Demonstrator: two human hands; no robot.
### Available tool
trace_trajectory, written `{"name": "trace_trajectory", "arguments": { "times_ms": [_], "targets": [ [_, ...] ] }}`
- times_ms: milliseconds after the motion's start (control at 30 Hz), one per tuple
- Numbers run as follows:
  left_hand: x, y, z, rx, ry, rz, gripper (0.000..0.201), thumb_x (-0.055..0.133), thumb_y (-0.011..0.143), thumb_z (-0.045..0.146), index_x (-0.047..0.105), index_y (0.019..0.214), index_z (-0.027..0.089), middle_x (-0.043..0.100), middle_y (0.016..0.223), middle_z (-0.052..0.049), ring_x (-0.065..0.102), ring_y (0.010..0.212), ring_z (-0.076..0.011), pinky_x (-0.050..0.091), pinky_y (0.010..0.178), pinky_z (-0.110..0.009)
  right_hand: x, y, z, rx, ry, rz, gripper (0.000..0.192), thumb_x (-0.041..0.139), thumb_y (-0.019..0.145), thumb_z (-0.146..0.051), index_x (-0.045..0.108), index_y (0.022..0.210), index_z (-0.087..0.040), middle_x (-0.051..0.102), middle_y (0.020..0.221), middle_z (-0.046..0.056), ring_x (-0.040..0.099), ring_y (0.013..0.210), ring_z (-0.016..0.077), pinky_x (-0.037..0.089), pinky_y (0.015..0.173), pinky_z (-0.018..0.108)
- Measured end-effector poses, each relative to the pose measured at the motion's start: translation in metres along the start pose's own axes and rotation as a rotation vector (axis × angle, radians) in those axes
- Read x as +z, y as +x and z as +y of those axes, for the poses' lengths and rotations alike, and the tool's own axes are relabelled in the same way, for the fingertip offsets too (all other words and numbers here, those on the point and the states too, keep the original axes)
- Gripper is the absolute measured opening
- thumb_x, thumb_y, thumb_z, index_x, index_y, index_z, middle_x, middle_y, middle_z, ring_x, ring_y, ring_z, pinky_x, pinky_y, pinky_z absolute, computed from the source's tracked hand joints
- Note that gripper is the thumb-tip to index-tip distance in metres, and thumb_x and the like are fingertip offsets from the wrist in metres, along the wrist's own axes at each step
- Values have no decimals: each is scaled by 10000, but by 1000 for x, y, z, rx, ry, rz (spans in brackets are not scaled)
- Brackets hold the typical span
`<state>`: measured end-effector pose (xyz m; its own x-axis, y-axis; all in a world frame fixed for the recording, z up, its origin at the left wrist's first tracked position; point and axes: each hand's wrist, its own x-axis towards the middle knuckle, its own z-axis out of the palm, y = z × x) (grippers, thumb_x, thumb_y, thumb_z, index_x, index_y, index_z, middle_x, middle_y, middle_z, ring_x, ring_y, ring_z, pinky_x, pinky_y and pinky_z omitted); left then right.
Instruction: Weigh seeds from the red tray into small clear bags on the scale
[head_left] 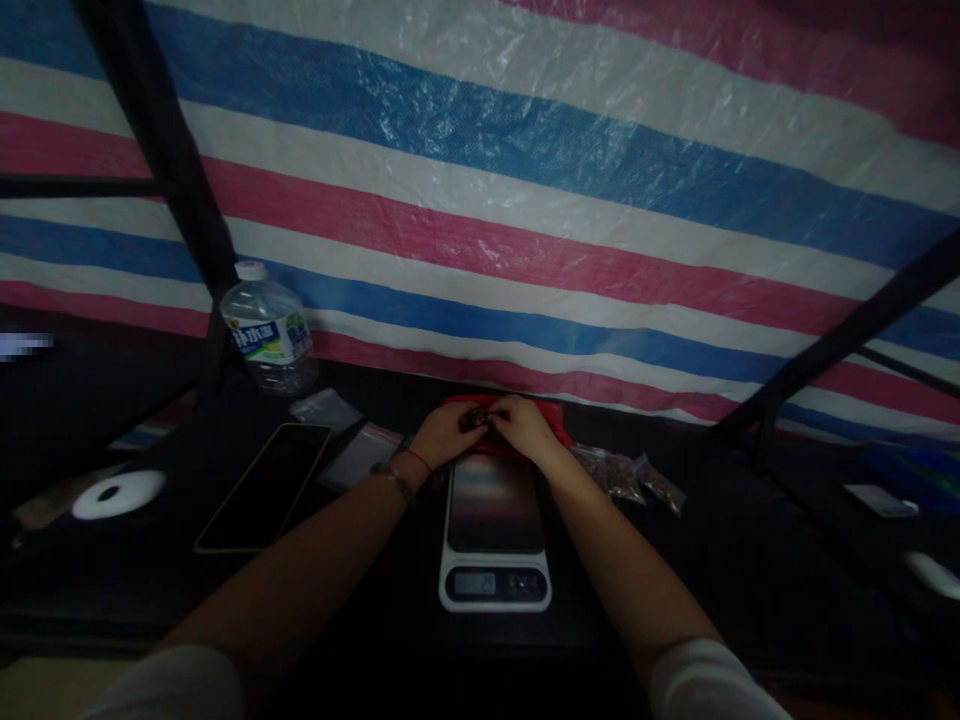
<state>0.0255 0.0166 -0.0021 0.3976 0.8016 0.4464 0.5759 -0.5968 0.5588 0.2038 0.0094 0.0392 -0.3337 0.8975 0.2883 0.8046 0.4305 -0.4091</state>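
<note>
Just beyond a white kitchen scale [495, 584] with a dark plate and a lit display, my two hands work close together over a red plastic bag [556, 416]. My left hand [441, 432] has its fingers bent around a dark brown clump [478, 418] with yellowish specks. From the other side, the fingers of my right hand [525, 424] are pinched against the same clump. Dim light and the fingers hide what it is. Clear small bags with brown bits [624, 478] lie right of the right hand. Empty clear bags [358, 456] lie beside my left wrist.
A phone [264, 488] lies on the black table left of the scale. Behind it stands a large clear plastic bottle [271, 335]. A white oval object [118, 494] is at far left. Dark metal posts [176, 170] frame a striped plastic sheet [480, 220] behind.
</note>
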Motion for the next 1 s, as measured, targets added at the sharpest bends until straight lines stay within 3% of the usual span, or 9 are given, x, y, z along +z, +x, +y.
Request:
{"name": "trace_trajectory", "arguments": {
  "times_ms": [267, 433, 633, 800, 1000],
  "targets": [
    [1, -1, -2, -9, -2, 17, 355, 637, 786, 380, 644, 1082, 185, 699, 1004, -65, 650, 916, -217, 508, 813, -320, 0, 0, 2, -8, 15, 14, 152, 585, 812, -147, 732, 849, -152, 704, 878, 74, 621, 812, 178, 449, 783, 279],
    [1, 0, -2, -9, -7, 14, 365, 637, 784, 356, 643, 1107, 185, 699, 1034, -66, 649, 942, -216, 509, 829, -321, 1, 0, 3, -4, 78, 71, 290, 555, 817, -109, 691, 1068, -159, 707, 1014, 74, 634, 911, 176, 453, 855, 281],
    [1, -1, -1, 2, -23, -1, 332, 623, 792, 347, 649, 1084, 191, 701, 1036, -58, 652, 952, -214, 509, 840, -319, 2, 0, 0, -34, 31, 1, 195, 554, 830, -135, 730, 908, -166, 713, 932, 69, 639, 884, 184, 463, 837, 283],
    [1, -2, -1, 29, -34, 12, 386, 621, 786, 337, 625, 1142, 187, 690, 1093, -65, 645, 996, -219, 506, 879, -331, -3, 2, 0, 13, 35, 50, 300, 477, 850, -89, 696, 1043, -160, 706, 1064, 80, 634, 995, 182, 444, 923, 284],
    [-4, -6, 6, 62, 11, 36, 427, 604, 782, 322, 594, 1183, 173, 675, 1137, -85, 630, 1040, -234, 490, 925, -354, -8, 0, 2, 83, -45, -63, 335, 432, 851, -74, 687, 1057, -147, 706, 1080, 97, 642, 1010, 190, 443, 914, 268]
  ]
}}
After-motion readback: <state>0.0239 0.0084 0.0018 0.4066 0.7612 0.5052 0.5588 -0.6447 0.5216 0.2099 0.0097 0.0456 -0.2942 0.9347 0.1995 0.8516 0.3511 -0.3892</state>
